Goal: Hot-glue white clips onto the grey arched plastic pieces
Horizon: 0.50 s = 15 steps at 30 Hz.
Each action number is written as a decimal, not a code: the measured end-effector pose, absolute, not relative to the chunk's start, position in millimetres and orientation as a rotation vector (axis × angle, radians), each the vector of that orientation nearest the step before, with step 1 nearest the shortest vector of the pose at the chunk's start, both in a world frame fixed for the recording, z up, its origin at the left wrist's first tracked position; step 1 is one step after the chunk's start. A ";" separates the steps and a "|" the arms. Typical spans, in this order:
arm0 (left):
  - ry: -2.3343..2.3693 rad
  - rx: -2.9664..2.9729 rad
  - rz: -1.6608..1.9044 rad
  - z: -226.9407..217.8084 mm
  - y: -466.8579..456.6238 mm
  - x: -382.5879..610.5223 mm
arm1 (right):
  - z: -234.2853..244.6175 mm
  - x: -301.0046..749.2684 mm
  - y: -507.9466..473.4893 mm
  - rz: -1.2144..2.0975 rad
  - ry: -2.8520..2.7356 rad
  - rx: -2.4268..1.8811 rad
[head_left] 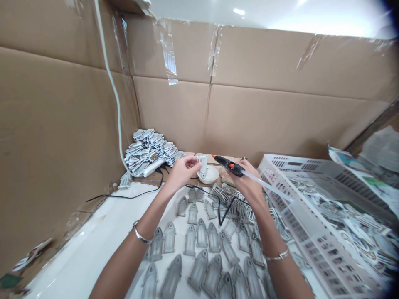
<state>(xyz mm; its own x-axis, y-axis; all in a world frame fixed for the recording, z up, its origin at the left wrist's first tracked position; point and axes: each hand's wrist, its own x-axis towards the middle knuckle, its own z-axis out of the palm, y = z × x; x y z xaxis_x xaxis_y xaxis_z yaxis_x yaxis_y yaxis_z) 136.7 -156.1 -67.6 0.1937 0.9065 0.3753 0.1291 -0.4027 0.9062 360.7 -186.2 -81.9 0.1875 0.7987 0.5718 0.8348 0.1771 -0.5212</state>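
Observation:
My left hand (pixel 183 172) pinches a small white arched piece (pixel 202 164) upright above a round white base (pixel 208 175). My right hand (pixel 246 179) grips a black hot glue gun (pixel 228 165) with an orange trigger, its tip pointing toward the white piece. A translucent glue stick (pixel 264 187) runs from the back of the gun, over my right hand. Below my forearms, several grey arch-shaped pieces (pixel 201 233) lie in loose rows on the white tabletop (pixel 93 245). The gun's tip and the joint on the piece are partly hidden.
A white slotted plastic crate (pixel 307 211) of printed cut-outs stands to the right. Stacked cut-outs (pixel 149 151) and a white power strip (pixel 152 168) sit at the back left. A black cable (pixel 134 195) crosses the table. Cardboard sheets (pixel 174 112) line the back and left.

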 end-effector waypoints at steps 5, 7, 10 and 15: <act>0.976 1.718 1.273 -67.3 -157.1 136.7 | -82.1 360.0 -185.7 -0.026 -1.602 -1.632; 0.973 1.715 1.269 -67.0 -157.7 136.9 | -81.7 359.1 -185.9 -0.008 -1.602 -1.645; 0.974 1.712 1.271 -66.5 -158.4 137.2 | -81.0 358.0 -186.8 0.004 -1.599 -1.636; 0.976 1.720 1.260 -66.2 -159.3 137.4 | -80.7 357.3 -187.4 0.017 -1.599 -1.644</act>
